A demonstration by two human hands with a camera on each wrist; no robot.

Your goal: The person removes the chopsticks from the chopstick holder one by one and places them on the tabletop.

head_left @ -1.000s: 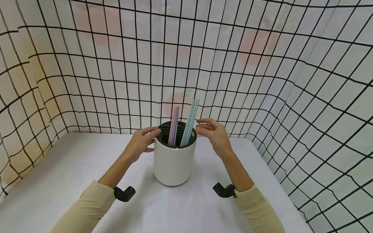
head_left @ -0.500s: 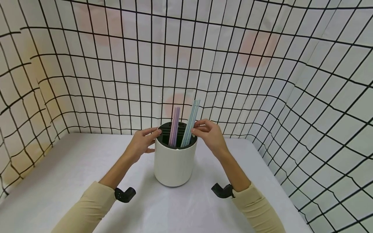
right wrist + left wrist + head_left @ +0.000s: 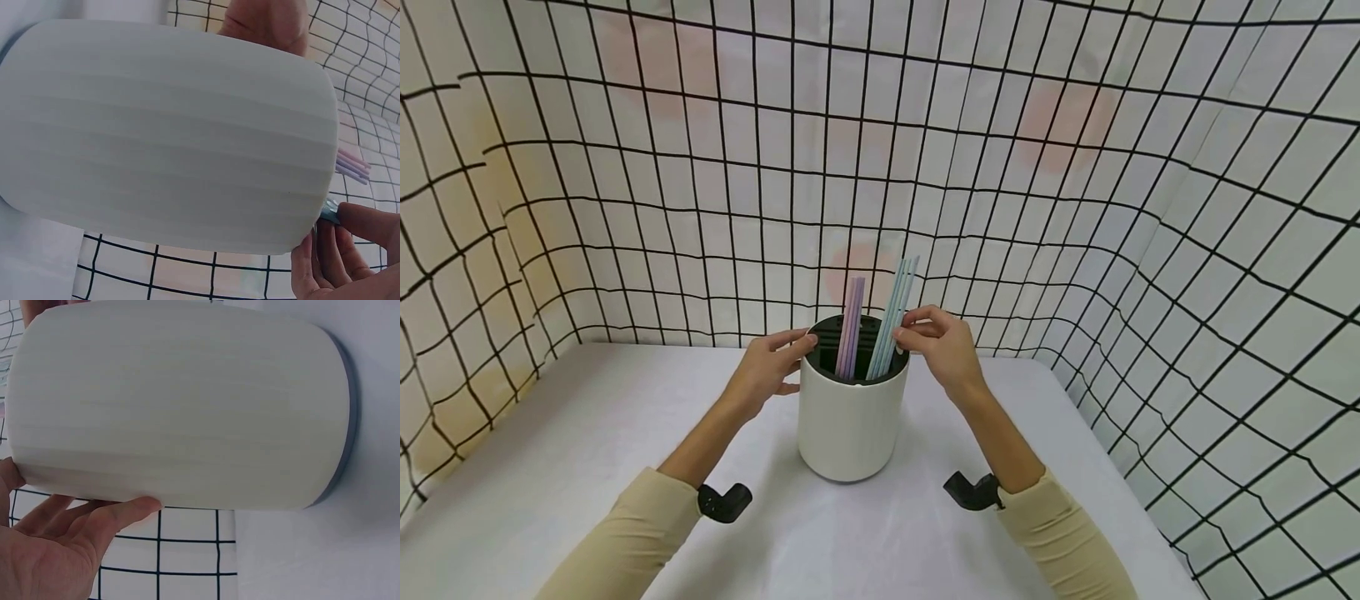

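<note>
A white oval holder (image 3: 850, 429) with a black slotted top (image 3: 826, 354) stands upright on the table. Purple sticks (image 3: 849, 333) rise from its middle, and taller light blue sticks (image 3: 889, 325) lean to the right beside them. My left hand (image 3: 763, 367) grips the holder's left side, thumb at the rim; in the left wrist view, its fingers (image 3: 128, 514) lie along the white wall. At the right rim, my right hand (image 3: 949, 350) pinches the light blue sticks between thumb and fingers. The right wrist view shows a light blue end (image 3: 329, 211) against the thumb; the holder hides the rest.
A white cloth covers the table (image 3: 625, 400). Black wire grid (image 3: 1000, 192) walls it in at the back and both sides, with pale fabric behind. A black camera mount (image 3: 725, 502) sits on each wrist by the beige sleeves (image 3: 632, 533).
My right hand has moved left from beside the rim and taken hold of the light blue sticks. My left hand keeps its grip on the holder.
</note>
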